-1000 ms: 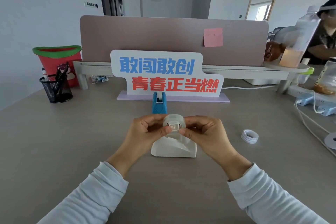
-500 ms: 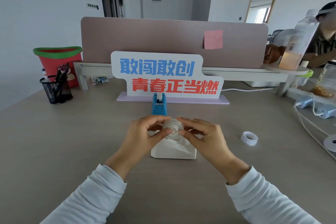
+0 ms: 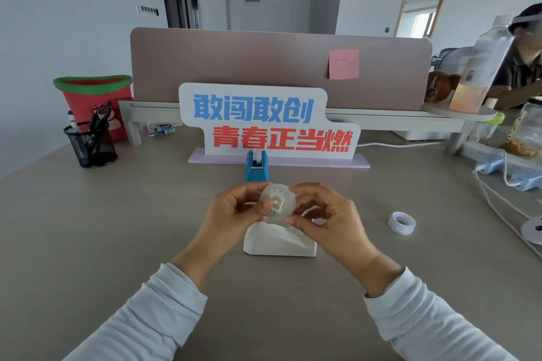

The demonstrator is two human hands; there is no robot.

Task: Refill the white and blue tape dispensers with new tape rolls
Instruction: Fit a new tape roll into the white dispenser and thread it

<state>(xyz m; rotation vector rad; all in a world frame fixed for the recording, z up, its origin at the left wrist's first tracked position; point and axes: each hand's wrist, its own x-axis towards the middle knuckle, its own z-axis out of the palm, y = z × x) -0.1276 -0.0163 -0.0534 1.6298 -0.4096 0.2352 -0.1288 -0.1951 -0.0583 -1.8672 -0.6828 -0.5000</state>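
Observation:
Both my hands hold a clear tape roll (image 3: 278, 201) with a white core, its flat face turned toward me, just above the white tape dispenser (image 3: 278, 242) on the desk. My left hand (image 3: 234, 214) pinches the roll's left side with the thumb over its face. My right hand (image 3: 328, 220) grips its right and lower edge. The blue tape dispenser (image 3: 257, 166) stands upright farther back, in front of the sign. Another tape roll (image 3: 401, 223) lies flat on the desk to the right.
A white sign with blue and red characters (image 3: 264, 123) stands behind the blue dispenser. A black mesh pen cup (image 3: 91, 145) and red bin (image 3: 93, 102) sit far left. Cables and blue power adapters (image 3: 498, 167) lie at the right, where a person sits behind a bottle (image 3: 481, 67).
The tape roll was turned from edge-on to face toward me and sank slightly toward the white dispenser. Both hands kept their hold and shifted their fingers around it.

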